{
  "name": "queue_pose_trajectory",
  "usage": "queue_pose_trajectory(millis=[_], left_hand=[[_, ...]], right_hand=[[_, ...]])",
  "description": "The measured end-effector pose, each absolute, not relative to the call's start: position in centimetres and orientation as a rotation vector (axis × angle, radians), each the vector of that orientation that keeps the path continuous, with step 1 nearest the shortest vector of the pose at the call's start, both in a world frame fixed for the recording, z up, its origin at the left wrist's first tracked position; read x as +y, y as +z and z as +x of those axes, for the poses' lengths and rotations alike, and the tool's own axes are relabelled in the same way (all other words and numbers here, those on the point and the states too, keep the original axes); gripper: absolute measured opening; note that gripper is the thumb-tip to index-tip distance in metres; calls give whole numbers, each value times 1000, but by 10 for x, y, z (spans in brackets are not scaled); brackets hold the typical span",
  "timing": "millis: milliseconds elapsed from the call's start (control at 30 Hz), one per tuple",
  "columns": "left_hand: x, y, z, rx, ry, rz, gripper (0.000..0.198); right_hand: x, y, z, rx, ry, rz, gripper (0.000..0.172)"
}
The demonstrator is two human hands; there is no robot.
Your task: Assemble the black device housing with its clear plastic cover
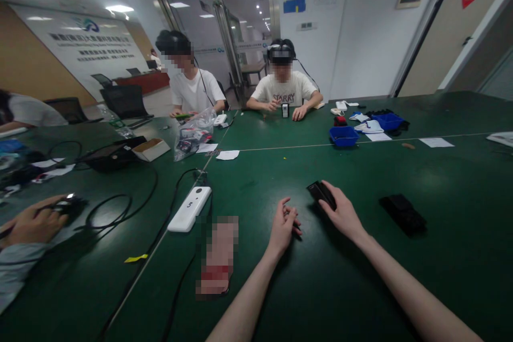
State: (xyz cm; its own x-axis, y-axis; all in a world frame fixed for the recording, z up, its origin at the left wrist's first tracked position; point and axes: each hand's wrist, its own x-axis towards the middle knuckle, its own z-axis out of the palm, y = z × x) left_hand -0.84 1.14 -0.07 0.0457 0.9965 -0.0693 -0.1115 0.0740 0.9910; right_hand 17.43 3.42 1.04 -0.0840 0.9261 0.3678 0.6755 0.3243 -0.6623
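- Along the left edge, a co-worker's hand (40, 222) rests over a dark object on the green table (256, 181); its grip is too blurred to read.
- Next comes a looping black cable (127, 207), and behind it an open carton (152, 149) beside a black bag (112, 154).
- Moving right, a yellow strip (135, 258) lies on the table, near a white power bank (189, 209) marked 5; farther back sits a clear plastic bag (194, 133), with a person in a white shirt (196, 91) seated behind.
- Then a pixelated pink and red thing (218, 256), lying between the power bank and the left forearm.
- Centre stage, the left hand (284, 224): fingers half curled and slightly apart, close to the black box. Whether it touches the table, I can't tell.
- Just right of it, here's the black box (320, 193), tilted in the right hand (340, 208), pinched between thumb and fingers; the far fingertips are partly hidden. Across the table, another person (282, 85) sits behind a small upright device (285, 110).
- Farther right, a blue tray (343, 136) stands toward the back.
- Then a black pouch (403, 214), lying flat near the right forearm, with a white paper sheet (436, 142) beyond it.
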Motion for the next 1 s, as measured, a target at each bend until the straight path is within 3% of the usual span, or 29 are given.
queue_pose_trajectory(millis=[167,300,1000], left_hand=[[13,-4,-9,1138,1101,1180,34],[14,-4,-10,1129,1071,1204,31],[14,-3,-10,1151,1047,1240,28]], right_hand=[[57,10,228,-1899,-211,-1795,31],[67,6,246,-1948,-419,-1961,21],[81,-11,252,-1916,-193,-2026,36]])
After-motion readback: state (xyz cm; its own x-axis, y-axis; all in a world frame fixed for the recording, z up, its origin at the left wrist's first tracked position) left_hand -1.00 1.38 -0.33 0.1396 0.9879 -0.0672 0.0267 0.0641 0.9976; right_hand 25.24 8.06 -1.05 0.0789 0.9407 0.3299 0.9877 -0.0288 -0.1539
